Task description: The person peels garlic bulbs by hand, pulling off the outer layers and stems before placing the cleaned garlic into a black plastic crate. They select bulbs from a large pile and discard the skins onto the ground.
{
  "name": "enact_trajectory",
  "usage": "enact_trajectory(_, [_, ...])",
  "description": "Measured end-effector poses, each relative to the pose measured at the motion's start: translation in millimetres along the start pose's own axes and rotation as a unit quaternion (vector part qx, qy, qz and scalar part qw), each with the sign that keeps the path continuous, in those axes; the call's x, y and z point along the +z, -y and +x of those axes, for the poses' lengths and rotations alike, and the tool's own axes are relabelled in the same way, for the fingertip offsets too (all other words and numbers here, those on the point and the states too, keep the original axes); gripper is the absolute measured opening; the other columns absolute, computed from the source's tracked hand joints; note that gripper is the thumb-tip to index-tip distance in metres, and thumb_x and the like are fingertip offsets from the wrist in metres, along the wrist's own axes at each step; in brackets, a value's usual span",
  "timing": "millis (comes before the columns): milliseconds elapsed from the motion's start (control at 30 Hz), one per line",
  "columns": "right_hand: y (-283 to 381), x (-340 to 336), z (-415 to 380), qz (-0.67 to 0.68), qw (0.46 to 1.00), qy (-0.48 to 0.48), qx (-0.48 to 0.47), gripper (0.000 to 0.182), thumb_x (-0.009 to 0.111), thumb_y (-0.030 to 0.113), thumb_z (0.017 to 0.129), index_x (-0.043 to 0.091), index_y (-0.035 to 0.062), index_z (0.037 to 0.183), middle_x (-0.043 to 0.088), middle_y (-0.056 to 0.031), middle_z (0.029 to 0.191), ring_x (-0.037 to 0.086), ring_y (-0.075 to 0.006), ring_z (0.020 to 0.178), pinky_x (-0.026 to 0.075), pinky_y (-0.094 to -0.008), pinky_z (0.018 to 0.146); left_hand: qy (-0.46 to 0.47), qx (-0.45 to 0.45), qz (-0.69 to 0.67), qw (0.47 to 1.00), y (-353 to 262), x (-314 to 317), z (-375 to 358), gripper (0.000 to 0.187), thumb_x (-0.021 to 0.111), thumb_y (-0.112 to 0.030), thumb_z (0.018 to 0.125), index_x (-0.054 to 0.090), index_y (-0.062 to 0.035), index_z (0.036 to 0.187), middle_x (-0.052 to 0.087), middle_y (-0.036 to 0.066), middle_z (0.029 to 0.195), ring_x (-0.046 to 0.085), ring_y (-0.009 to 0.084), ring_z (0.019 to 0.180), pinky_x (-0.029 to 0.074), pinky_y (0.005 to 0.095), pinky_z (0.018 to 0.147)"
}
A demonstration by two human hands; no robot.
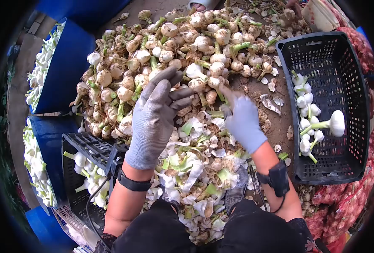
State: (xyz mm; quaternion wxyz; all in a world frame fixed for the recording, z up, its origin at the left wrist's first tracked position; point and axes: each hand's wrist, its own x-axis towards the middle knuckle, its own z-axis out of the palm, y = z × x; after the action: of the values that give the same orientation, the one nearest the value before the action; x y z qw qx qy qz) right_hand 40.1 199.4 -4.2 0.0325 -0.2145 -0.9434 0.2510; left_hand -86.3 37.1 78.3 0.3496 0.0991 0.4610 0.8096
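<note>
My left hand [156, 116], in a grey glove darkened at the fingers, is held over the pile's lower edge, its fingers stretched out and empty. My right hand [242, 117], also gloved and slightly blurred, has its fingers apart; they point at the bulbs at the pile's near edge. Whether a fingertip touches one is unclear. The large pile of soil-stained garlic [153, 55] has short green stems. Below the hands lies a heap of peeled skins and leaves [195, 168]. A big white bulb [337, 123] with a green stem shows over the right crate, apart from both hands.
The black crate [321, 38] at right holds several clean bulbs [305, 101]. Another black crate [90, 145] with white bulbs stands at lower left. Blue containers [64, 67] of garlic line the left side. Red mesh sacks [347, 202] lie at right. Another person's foot [201, 5] shows at the top.
</note>
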Motion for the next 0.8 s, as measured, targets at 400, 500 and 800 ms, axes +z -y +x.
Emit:
enact_trajectory(400, [6,-1,-23,0.625,0.743,0.147,0.191,0.043,0.053,0.021,0.1,0.047,0.0021,0.138,0.069,-0.0119,0.099,0.066,-0.01,0.068,0.055,-0.0229,0.057,0.131,0.081,0.469,0.869,83,-44,-33,0.072,0.071,-0.026,0.085,0.039,-0.005,0.146,0.046,0.017,0.14,0.047,0.0264,0.128,0.039,0.0367,0.106])
enact_trajectory(500, [12,33,-54,0.45,0.887,0.102,0.034,0.042,0.059,0.028,0.097,0.056,-0.0014,0.128,0.071,-0.0129,0.097,0.067,-0.0127,0.067,0.053,-0.0273,0.059,0.16,0.015,0.468,0.869,79,-43,-40,0.076,0.078,-0.028,0.079,0.043,-0.0069,0.143,0.057,0.018,0.128,0.056,0.0275,0.118,0.043,0.0357,0.1])
enact_trajectory(800, [31,11,-55,0.454,0.841,0.2,0.215,0.035,0.059,0.028,0.097,0.068,-0.0049,0.099,0.068,-0.0102,0.074,0.063,-0.0136,0.069,0.049,-0.0314,0.064,0.103,-0.057,0.49,0.864,65,-35,-57,0.062,0.085,-0.016,0.072,0.058,0.0,0.125,0.063,0.01,0.113,0.061,0.0142,0.102,0.051,0.029,0.089])
